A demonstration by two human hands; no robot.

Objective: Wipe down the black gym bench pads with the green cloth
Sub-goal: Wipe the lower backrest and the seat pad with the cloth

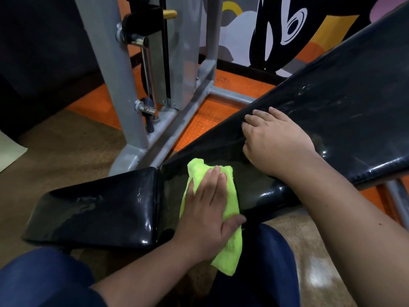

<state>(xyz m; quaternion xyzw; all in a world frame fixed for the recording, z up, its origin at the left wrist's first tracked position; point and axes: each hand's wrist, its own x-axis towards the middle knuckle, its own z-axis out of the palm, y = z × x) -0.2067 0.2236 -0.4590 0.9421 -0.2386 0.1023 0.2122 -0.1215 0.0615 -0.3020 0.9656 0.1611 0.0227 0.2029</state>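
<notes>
Left hand (205, 209) lies flat on the cloth (223, 220), fingers straight and together, thumb out to the right along the cloth edge, pressing it onto the low end of the back pad (332, 111). Cloth is bright green, bunched lengthwise; top end sits on the pad just right of the gap to the seat pad (95, 209), bottom end hangs off the pad's near edge, over the floor (66, 147). Right hand (276, 142) is higher up the back pad, palm down, fingers curled over the pad's far left edge, gripping it; well clear of the cloth. Back pad tilts up to the right; seat pad lies roughly level to the left, the two just beside each other with a narrow seam between. Both pads are glossy black, with light smears and streaks visible. Grey frame (124, 89) stands behind the pads on an orange mat (212, 116), with a brass-coloured knob (169, 13) near the top. Painted wall (265, 29) at the back. Blue trouser knees (44, 280) at the bottom, either side of the left forearm.
</notes>
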